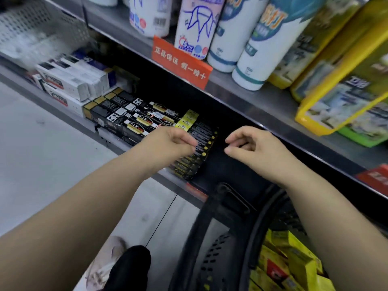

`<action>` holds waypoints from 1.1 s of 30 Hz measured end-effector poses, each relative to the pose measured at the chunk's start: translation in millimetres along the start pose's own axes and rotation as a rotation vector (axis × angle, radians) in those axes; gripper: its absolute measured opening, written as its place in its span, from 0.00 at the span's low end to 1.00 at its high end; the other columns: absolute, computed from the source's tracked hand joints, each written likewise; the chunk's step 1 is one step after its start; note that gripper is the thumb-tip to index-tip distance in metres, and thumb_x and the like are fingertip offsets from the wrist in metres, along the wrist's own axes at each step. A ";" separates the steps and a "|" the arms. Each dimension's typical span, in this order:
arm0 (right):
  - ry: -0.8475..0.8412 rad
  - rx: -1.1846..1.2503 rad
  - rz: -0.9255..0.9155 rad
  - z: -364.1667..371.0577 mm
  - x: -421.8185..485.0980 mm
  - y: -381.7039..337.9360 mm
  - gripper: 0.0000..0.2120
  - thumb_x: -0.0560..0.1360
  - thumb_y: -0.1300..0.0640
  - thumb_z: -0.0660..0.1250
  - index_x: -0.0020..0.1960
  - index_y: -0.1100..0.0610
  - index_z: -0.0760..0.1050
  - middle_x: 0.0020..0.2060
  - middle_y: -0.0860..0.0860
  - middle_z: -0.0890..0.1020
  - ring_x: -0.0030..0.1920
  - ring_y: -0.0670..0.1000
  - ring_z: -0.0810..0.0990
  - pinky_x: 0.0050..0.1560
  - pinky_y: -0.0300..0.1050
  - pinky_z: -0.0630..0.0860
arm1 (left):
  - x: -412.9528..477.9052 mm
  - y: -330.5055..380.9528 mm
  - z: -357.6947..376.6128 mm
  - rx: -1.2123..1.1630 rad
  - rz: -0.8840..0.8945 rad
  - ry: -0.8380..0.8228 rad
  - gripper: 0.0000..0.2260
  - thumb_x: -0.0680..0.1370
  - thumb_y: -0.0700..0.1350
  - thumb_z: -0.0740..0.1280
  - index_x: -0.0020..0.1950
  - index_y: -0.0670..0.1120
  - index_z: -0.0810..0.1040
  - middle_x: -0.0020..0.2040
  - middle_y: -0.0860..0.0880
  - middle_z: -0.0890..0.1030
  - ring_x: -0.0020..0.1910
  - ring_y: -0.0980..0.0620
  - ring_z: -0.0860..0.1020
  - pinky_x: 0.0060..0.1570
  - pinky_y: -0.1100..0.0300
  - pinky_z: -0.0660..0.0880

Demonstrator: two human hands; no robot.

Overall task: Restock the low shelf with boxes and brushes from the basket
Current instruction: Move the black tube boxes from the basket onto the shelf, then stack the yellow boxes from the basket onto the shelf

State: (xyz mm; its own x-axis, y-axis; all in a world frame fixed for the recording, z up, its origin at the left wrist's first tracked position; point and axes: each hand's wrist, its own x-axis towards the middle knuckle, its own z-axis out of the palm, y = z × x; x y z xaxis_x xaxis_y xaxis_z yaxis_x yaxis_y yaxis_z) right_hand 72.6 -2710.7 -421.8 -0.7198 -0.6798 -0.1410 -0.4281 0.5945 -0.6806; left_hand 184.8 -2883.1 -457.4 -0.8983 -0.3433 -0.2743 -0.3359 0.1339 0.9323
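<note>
Brush packs (pixel 199 148) stand in a black row on the low shelf (pixel 169 181), beside dark boxes (pixel 134 118). My left grip (pixel 174 141) curls against them (pinching or not, I cannot tell). My right grip (pixel 258 148) hangs loosely curled, empty, beyond the basket (pixel 194 232) of yellow boxes (pixel 294 255).

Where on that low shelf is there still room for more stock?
The dark bare stretch of the low shelf right of the brush packs, past the right hand, looks free. Leftward it is crowded: black boxes, then white boxes.
</note>
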 end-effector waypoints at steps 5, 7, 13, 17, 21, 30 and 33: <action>0.054 0.187 0.003 -33.7 -106.6 25.8 0.07 0.71 0.65 0.70 0.42 0.53 0.78 0.37 0.49 0.79 0.36 0.43 0.75 0.39 0.33 0.73 | -54.6 62.9 55.6 0.221 0.177 -0.244 0.03 0.73 0.41 0.70 0.44 0.49 0.82 0.44 0.48 0.83 0.45 0.50 0.81 0.51 0.55 0.77; 0.041 0.184 0.062 -39.7 -145.0 47.9 0.08 0.72 0.65 0.70 0.42 0.52 0.78 0.36 0.48 0.80 0.36 0.43 0.76 0.40 0.36 0.74 | -75.2 76.9 86.1 0.326 0.213 -0.339 0.03 0.73 0.42 0.70 0.43 0.49 0.81 0.43 0.49 0.83 0.40 0.54 0.80 0.47 0.59 0.78; -0.087 -0.132 0.313 -24.9 -230.4 144.3 0.05 0.74 0.55 0.68 0.47 0.49 0.73 0.42 0.45 0.78 0.37 0.41 0.76 0.40 0.39 0.72 | -113.9 79.5 157.5 0.654 0.284 -0.513 0.03 0.73 0.49 0.69 0.45 0.54 0.80 0.39 0.57 0.79 0.37 0.62 0.76 0.42 0.65 0.74; -0.149 -0.193 0.469 3.7 -264.8 188.4 0.20 0.72 0.51 0.70 0.61 0.45 0.67 0.58 0.47 0.73 0.53 0.49 0.75 0.50 0.41 0.72 | -129.2 55.1 189.3 0.563 0.202 -0.532 0.03 0.73 0.50 0.69 0.45 0.53 0.80 0.41 0.57 0.80 0.39 0.60 0.77 0.46 0.60 0.76; -0.099 -0.284 0.434 34.0 -265.6 197.5 0.31 0.72 0.47 0.70 0.71 0.48 0.63 0.61 0.50 0.70 0.63 0.52 0.70 0.58 0.44 0.70 | -134.0 36.5 205.8 0.497 0.091 -0.560 0.05 0.74 0.48 0.68 0.49 0.49 0.80 0.45 0.53 0.82 0.41 0.57 0.79 0.44 0.64 0.74; 0.366 0.369 0.384 -22.2 -300.0 149.2 0.14 0.72 0.55 0.72 0.54 0.44 0.73 0.49 0.42 0.82 0.48 0.40 0.81 0.41 0.33 0.77 | -123.3 35.5 224.7 0.528 0.054 -0.576 0.15 0.78 0.47 0.64 0.64 0.48 0.70 0.53 0.53 0.77 0.49 0.56 0.76 0.38 0.70 0.70; 0.508 0.627 0.407 -34.7 -324.6 132.6 0.15 0.71 0.50 0.71 0.56 0.44 0.71 0.50 0.44 0.83 0.50 0.45 0.83 0.47 0.42 0.79 | -129.4 33.7 232.4 0.503 0.029 -0.673 0.17 0.77 0.49 0.66 0.65 0.51 0.70 0.59 0.52 0.75 0.54 0.56 0.75 0.44 0.68 0.71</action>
State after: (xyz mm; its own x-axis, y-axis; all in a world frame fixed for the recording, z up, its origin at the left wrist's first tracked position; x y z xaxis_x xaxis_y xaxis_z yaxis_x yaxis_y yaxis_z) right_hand 230.6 -2396.3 -441.4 -0.9687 -0.1081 -0.2235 0.1820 0.3030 -0.9354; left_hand 223.8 -2618.1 -445.2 -0.8322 0.2728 -0.4827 -0.2532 0.5876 0.7685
